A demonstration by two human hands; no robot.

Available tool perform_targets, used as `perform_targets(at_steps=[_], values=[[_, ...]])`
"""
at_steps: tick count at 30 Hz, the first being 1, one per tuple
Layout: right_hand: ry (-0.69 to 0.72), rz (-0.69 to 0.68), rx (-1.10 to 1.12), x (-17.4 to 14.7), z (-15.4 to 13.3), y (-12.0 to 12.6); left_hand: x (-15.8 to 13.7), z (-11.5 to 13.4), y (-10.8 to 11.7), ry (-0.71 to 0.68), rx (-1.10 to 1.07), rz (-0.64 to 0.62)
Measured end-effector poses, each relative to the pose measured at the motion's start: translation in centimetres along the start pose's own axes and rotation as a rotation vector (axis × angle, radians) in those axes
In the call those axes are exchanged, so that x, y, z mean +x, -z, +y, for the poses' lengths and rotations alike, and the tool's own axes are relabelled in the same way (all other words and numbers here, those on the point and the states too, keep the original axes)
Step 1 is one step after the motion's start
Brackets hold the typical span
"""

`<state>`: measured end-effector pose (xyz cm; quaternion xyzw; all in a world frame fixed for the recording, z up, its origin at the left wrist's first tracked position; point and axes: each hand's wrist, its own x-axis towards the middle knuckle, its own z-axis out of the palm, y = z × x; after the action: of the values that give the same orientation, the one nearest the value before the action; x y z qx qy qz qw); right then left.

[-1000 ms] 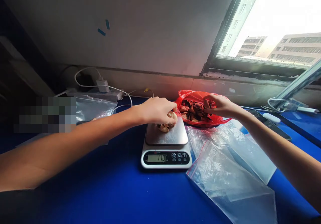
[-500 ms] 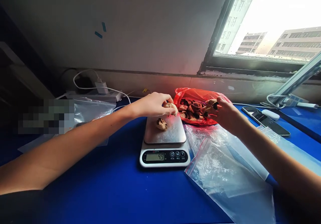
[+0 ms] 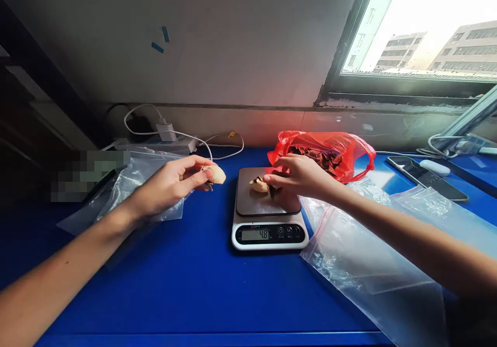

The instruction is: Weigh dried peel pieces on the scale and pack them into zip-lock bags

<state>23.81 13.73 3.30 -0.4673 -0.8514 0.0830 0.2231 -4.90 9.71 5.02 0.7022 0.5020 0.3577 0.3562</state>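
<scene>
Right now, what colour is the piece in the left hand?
The piece in the left hand is pale tan; the head view shows it.

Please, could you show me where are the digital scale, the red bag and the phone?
Digital scale (image 3: 266,205): head view, bare metal plate.
Red bag (image 3: 350,155): head view, right wall.
Phone (image 3: 426,179): head view, dark screen.

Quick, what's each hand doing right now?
Left hand: closed, holding a pale dried piece.
Right hand: low over the scale, at another dried piece; whether its grip is closed on anything cannot be told.
</scene>
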Motion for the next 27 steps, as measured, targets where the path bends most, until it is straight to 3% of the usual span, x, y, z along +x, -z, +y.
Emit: perform_targets(at_steps=[3, 7, 13, 18, 23, 27], values=[[0.050, 0.114, 0.076, -0.7, 0.8, 0.6, -0.9, -0.5, 0.2, -0.028, -0.051, -0.005], [-0.029, 0.351, 0.133, -4.7, 3.2, 1.9, -1.6, -0.6, 0.1, -0.062, -0.070, 0.000], [-0.069, 0.587, 0.021, -8.9, 5.6, 2.5, -2.0, -0.7, -0.4, -0.004, -0.070, 0.120], [-0.050, 0.569, -0.003, -9.3, 4.5, 2.3, -1.5, -1.1, -0.7, 0.047, -0.186, 0.171], [0.019, 0.541, 0.266, -10.1, 2.8, 1.7, -0.8, -1.2, -0.4, 0.333, -0.538, 0.176], [0.069, 0.546, 0.259, -10.2, 2.2, 1.6, -0.5, -1.5, -0.1, 0.430, -0.653, 0.217]])
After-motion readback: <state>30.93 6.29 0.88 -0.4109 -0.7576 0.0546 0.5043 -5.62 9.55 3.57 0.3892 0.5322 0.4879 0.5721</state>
